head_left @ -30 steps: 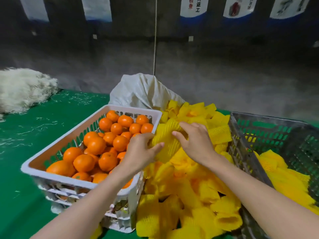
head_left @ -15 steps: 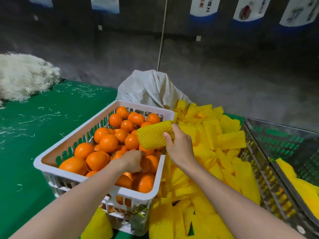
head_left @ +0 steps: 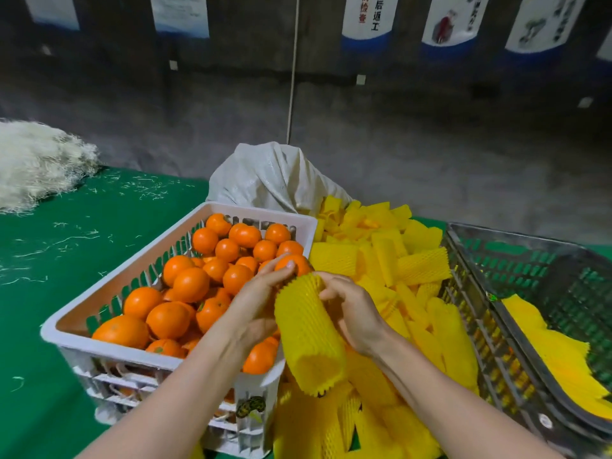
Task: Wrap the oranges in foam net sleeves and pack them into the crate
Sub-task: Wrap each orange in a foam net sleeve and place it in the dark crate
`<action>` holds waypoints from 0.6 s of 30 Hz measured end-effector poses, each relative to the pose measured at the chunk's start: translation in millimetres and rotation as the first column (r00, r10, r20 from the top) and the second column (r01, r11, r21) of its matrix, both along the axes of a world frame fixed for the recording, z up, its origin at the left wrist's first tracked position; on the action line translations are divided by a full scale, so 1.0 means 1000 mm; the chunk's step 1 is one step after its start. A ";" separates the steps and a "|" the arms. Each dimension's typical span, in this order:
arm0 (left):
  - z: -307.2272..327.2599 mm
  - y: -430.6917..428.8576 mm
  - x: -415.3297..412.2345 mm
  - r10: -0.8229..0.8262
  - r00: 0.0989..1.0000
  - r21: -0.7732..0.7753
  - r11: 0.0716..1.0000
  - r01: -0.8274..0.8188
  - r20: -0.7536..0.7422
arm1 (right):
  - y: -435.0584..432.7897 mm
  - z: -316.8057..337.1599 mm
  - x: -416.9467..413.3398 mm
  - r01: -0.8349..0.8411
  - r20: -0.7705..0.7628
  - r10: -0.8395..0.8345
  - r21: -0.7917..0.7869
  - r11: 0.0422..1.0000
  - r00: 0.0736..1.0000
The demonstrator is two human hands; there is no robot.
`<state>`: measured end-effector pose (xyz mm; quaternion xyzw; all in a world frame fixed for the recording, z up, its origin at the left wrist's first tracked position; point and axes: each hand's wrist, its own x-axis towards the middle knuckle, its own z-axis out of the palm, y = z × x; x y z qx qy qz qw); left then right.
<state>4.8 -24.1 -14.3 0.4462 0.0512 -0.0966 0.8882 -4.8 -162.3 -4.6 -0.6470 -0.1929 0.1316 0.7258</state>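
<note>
Just above the middle of the frame, a person's left hand [head_left: 258, 303] pinches a single orange [head_left: 294, 264] in its fingertips at the far mouth of a yellow foam net sleeve [head_left: 308, 336]. The right hand [head_left: 352, 311] grips the sleeve near that same end, fingers curled round the mesh. The sleeve's long axis runs from the orange down towards the bottom of the frame, where its near mouth hangs open and free.

The fruit sits right at the upper rim, up and to the left of the right hand, and does not look to be inside yet. The next move appears to be a push along that axis, with the left hand feeding and the right holding the mouth steady.

At left centre, a white slotted crate [head_left: 126, 265] on the green worktop [head_left: 66, 246] is heaped with bare oranges [head_left: 190, 283]. A loose pile of empty sleeves [head_left: 381, 253] lies between it and the dark grey crate [head_left: 496, 231] at the right edge. Yellow netting [head_left: 546, 346] lies low in the grey crate; whether it holds fruit cannot be told. A white sack [head_left: 271, 177] stands behind the pile, and pale shredded fibre [head_left: 33, 160] lies at upper left.
</note>
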 end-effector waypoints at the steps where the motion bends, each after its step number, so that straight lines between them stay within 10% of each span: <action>1: 0.001 -0.007 -0.004 0.004 1.000 -0.029 1.000 -0.004 0.000 | -0.002 0.000 -0.003 -0.016 0.023 0.016 -0.017 1.000 1.000; 11: -0.010 -0.055 -0.033 -0.013 1.000 -0.137 0.990 0.016 0.023 | -0.047 -0.003 -0.006 0.508 0.398 -0.405 -0.195 0.839 0.823; 18: -0.012 -0.070 -0.040 -0.045 0.989 -0.022 0.999 0.049 0.141 | -0.049 -0.010 -0.022 0.644 0.364 -0.584 -0.060 0.763 0.726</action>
